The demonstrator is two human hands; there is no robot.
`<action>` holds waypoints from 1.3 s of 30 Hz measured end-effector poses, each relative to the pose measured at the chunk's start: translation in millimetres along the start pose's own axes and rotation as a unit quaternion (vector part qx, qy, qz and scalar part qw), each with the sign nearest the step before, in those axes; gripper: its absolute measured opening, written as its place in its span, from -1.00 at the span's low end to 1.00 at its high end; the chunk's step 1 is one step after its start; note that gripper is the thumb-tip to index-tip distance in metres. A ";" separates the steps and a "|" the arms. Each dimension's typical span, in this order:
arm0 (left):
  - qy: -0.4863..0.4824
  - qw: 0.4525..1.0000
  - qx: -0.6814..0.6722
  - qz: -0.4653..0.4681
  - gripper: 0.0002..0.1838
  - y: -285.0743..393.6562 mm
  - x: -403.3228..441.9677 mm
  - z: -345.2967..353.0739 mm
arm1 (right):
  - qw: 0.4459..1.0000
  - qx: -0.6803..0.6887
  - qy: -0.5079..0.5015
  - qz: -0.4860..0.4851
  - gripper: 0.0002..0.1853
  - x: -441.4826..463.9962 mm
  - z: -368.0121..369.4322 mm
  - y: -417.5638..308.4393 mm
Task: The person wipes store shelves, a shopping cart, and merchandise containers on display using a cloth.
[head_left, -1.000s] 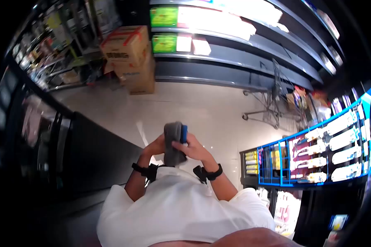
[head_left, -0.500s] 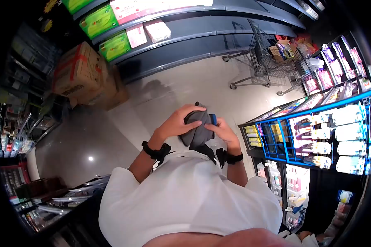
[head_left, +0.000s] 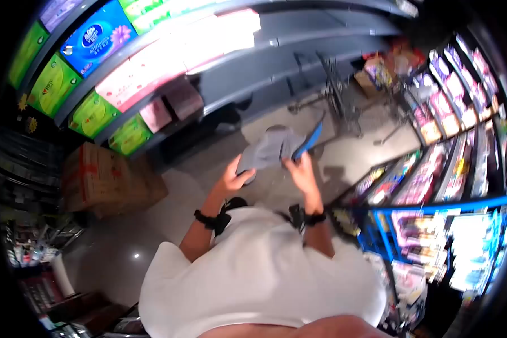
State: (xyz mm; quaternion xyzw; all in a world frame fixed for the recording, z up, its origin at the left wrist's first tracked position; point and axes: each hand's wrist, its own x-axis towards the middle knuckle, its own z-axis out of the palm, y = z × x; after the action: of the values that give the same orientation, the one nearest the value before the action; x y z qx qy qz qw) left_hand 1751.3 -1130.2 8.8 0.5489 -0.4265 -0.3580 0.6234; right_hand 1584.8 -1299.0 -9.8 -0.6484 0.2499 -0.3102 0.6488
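In front of your chest, above the floor, you hold a grey cloth thing with a blue edge. Your left hand is partly curled, with its thumb on the cloth's near left corner. Your right hand pinches the right side, close to the blue edge. Holding both sides probably keeps the cloth spread out, so it won't sag. It's blurry, so I can't tell what it is. A big cardboard box sits by the shelf's left part, maybe too big to go on it. A cart stands near the shelf's bottom edge, farther right.
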 end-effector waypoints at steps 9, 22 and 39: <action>0.014 0.990 0.074 -0.119 -0.28 -128.8 187.7 -93.7 | 0.992 -0.088 -0.071 -0.057 -0.71 147.4 38.0 32.1; -0.019 0.991 -0.132 -0.024 -0.50 -65.6 335.5 -128.3 | 0.987 -0.149 -0.058 -0.031 -0.75 282.7 2.4 -0.2; -0.178 0.984 0.009 0.027 -0.70 -102.3 528.9 43.1 | 0.793 -0.522 0.216 0.228 -0.40 318.0 -264.9 164.2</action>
State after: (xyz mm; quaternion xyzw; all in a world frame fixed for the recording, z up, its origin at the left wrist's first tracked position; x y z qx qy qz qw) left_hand 1914.6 -1644.6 -17.6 0.4704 -0.5489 -0.4291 0.5416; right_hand 1622.3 -1717.3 -157.7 -0.7289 0.6478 -0.1077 0.1934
